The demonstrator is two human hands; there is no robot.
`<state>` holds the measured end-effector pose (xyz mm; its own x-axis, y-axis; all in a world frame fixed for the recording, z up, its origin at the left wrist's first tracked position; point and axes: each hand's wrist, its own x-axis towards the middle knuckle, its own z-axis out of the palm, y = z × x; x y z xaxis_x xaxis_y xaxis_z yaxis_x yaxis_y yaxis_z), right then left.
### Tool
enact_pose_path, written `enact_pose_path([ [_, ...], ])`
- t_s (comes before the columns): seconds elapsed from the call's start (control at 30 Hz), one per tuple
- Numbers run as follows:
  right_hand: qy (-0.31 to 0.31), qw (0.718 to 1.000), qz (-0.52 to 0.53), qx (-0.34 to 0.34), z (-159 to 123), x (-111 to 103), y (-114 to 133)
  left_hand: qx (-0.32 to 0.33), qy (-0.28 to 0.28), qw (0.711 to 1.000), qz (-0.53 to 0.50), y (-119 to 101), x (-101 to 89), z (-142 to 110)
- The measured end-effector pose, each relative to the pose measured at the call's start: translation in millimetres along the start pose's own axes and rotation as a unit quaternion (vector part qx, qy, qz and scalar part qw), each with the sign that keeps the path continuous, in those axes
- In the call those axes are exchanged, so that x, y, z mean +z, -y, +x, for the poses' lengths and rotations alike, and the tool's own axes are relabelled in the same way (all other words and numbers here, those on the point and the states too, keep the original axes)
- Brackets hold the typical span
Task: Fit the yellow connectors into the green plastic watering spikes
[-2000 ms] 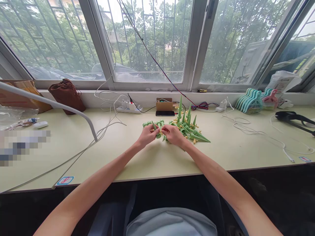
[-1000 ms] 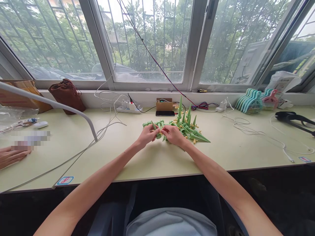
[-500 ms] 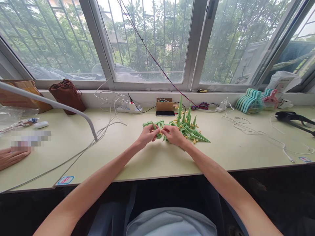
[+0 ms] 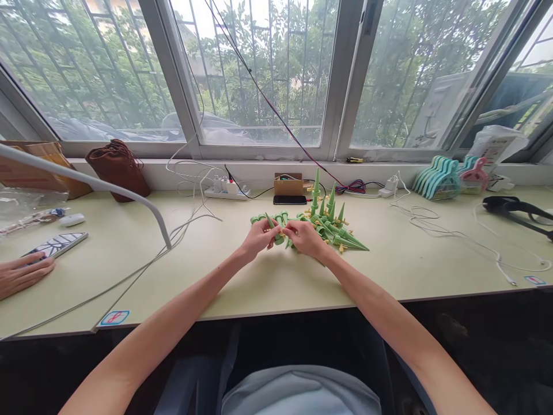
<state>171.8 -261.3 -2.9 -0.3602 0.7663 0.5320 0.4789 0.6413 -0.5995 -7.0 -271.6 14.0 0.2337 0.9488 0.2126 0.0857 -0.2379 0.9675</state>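
Observation:
My left hand (image 4: 258, 236) is closed around a green plastic watering spike (image 4: 270, 221), its pointed end sticking up past the fingers. Against it, my right hand (image 4: 306, 237) pinches a small yellow valve (image 4: 282, 233) at the spike's side; the fingers partly hide where the two parts meet. Just right of my hands lies a pile of green watering spikes (image 4: 345, 237) with yellow valves, a few of them standing upright, such as the tall spike (image 4: 316, 187). Several more green pieces (image 4: 258, 218) lie behind my left hand.
Behind the pile lie a black phone (image 4: 290, 200) and a small cardboard box (image 4: 288, 184). A power strip (image 4: 227, 189) and cables are further left. Another person's hand (image 4: 26, 274) rests on a patterned phone (image 4: 64, 244) at the far left. Hangers (image 4: 437, 177) stand back right.

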Motion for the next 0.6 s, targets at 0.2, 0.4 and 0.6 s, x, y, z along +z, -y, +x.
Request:
enact_pose_path([
  [0.2,-0.009,1.000,0.027,0.004,0.0,0.4,-0.3,-0.009,0.003,1.000,-0.016,0.1,-1.2,0.5],
  [0.4,-0.006,0.999,0.040,0.013,-0.4,-0.5,1.0,-0.011,0.000,1.000,-0.008,1.9,-1.4,2.0],
  [0.6,-0.003,1.000,0.019,0.014,-0.6,0.0,0.1,-0.005,-0.002,1.000,-0.001,1.1,-0.7,0.9],
])
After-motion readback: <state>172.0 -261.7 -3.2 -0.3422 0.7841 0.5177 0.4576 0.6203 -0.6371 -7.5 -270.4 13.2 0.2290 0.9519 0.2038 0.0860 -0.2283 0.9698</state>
